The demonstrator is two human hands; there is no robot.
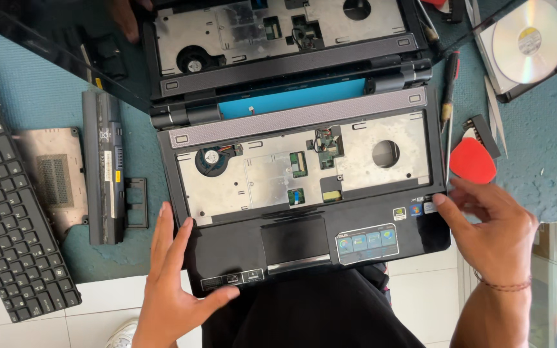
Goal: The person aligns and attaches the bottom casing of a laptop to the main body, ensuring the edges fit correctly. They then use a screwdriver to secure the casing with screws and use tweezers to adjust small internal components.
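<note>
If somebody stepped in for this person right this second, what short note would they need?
Left hand: open, flat on the front left corner of the laptop base.
Right hand: open, fingertips on the base's right edge.
Done: the keyboard is out and lies at far left; the metal tray under it is bare, fan showing. The battery and a small cover plate lie to the left.
Nearby: screwdriver, red pick, disc drive at right.
Left: palm rest and touchpad are in place on the base.
</note>
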